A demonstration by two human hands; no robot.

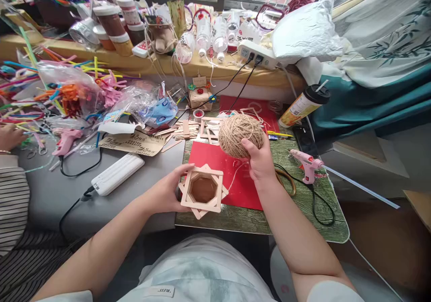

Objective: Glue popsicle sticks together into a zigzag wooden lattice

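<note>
My left hand (170,189) grips the left side of a popsicle-stick box (218,189), made of stacked square frames turned against each other, with an eight-sided opening facing up. My right hand (261,160) is closed around the right side of a large ball of jute twine (239,135), held above a red sheet (202,156). A loose strand of twine (235,176) runs from near the ball down to the box's right side. Whether that strand is fixed to the box, I cannot tell.
A pink glue gun (307,165) with a long glue stick lies at the right, by scissors (289,183). Loose popsicle sticks (185,130) and sandpaper (134,144) lie behind. A lidded cup (303,106) stands back right. Another person's hand (12,136) is far left.
</note>
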